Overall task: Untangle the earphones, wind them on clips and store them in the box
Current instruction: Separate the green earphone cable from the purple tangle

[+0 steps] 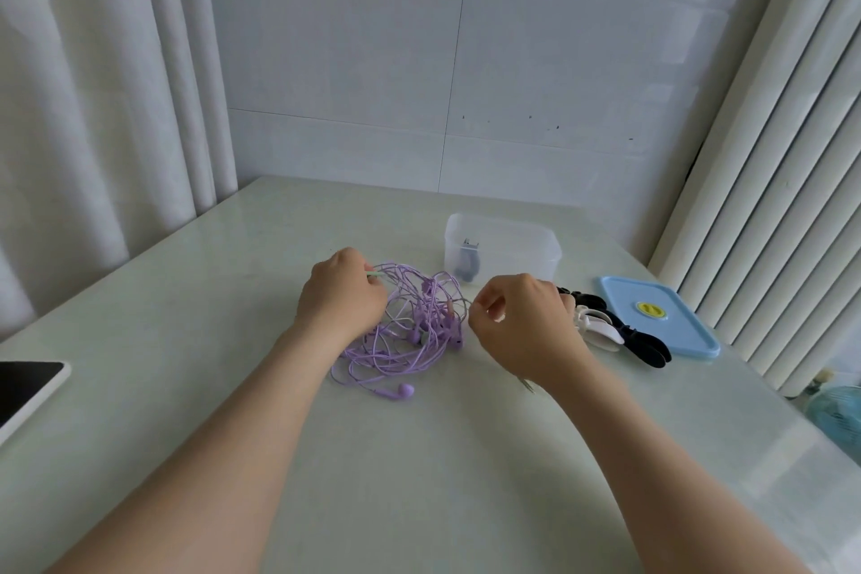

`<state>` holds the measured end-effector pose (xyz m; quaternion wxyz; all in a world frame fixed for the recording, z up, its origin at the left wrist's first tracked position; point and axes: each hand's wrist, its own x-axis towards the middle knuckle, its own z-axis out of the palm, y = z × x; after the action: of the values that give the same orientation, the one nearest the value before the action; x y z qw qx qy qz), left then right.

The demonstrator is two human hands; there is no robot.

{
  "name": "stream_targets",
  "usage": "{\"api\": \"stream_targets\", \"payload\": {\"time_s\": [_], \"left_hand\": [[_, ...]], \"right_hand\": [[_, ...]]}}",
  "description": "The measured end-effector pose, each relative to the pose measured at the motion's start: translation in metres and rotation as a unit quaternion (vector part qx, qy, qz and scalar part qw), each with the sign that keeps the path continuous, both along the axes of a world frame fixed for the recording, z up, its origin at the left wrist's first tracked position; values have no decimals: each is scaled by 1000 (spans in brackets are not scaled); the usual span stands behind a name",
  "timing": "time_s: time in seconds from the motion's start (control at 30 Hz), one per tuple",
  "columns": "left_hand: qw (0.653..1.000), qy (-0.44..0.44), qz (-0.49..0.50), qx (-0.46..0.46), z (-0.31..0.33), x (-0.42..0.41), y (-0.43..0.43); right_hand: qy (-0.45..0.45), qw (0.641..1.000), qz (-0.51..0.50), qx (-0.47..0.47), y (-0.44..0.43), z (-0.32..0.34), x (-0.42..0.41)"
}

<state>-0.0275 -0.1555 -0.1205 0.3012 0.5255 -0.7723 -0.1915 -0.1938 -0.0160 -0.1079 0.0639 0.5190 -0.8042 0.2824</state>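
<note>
Lying mid-frame on the glossy table [419, 480], thin purple earphones [410, 343] form a loose tangle. The left hand [342, 298] pinches a cord at its upper left; the right hand [522, 331] curls its fingers beside it, holding what I cannot tell. A clear rectangular box [536, 254] stands behind.

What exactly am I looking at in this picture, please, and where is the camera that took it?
There is no machine here: a person works with two bare hands, and the single picture comes from a camera worn on the head, looking forward and down. On the pale table lies a tangle of purple earphones. The left hand grips cable at the tangle's far left edge. The right hand pinches thumb and forefinger together at its right edge, though whether a strand sits between them is unclear. Behind stands an open clear box with something dark inside. Right of the hands lie black and white clips and a blue lid. A tablet shows at the left edge.
</note>
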Motion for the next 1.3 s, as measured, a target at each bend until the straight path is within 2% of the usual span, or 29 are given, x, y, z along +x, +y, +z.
{"api": "stream_targets", "payload": {"time_s": [0.1,0.23,0.33,0.43,0.63,0.7,0.8,0.87,0.93,1.03,1.13,1.3], "left_hand": [[996,85,4,33,8,-2,5],[965,218,-14,146,13,-1,7],[957,223,-8,184,18,-2,10],[962,228,11,152,21,-2,10],[993,100,59,2,8,-3,2],[996,50,76,-14,9,-1,3],[985,-59,127,-100,8,6,4],[976,-118,133,-128,8,8,4],[975,-142,85,-145,7,4,7],[978,-63,-54,-193,8,-7,13],[974,28,-198,-101,9,-14,21],[978,-10,-206,-40,1,-19,26]], "right_hand": [[7,998,-39,-38,0,4,-4],[-54,991,-50,-115,0,9,-6],[-149,972,-52,-172,-2,13,-6],[-256,947,-53,-189,-3,14,-7],[-362,907,-43,-210,0,20,-9],[-415,872,-40,-256,-1,20,-11],[-494,808,-35,-320,-1,22,-14],[-515,791,-32,-328,1,25,-14],[-528,783,-19,-327,1,26,-12],[-531,780,15,-330,2,26,-8],[-525,780,45,-337,4,29,-5],[-519,780,56,-346,6,32,-3]]}}
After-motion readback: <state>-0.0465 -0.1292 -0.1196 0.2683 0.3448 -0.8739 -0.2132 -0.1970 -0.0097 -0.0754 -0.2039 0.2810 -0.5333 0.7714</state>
